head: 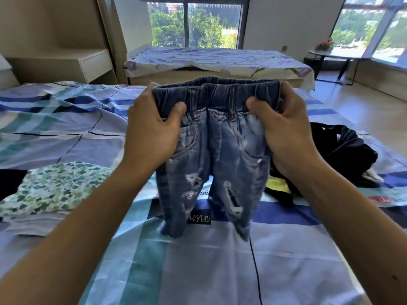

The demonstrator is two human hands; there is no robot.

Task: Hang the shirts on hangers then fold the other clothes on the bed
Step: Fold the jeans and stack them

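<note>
Left hand (152, 130) and right hand (286, 133) grip jeans (222, 150) (fingers hidden).

We see our left hand (152, 128) and right hand (286, 133) bare. Our left forearm (88, 227) and right forearm (352, 227) are bare too, as far as they show. The right forearm carries a small dark spot (394, 277).

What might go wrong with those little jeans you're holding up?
The left hand and right hand grip only the waistband, so the dangling legs of the jeans may land twisted or bunched on the bed. The ripped knees could snag a finger during smoothing. The dark clothes heap lies close on the right, so a leg might flop onto it and muddle the fold.
</note>
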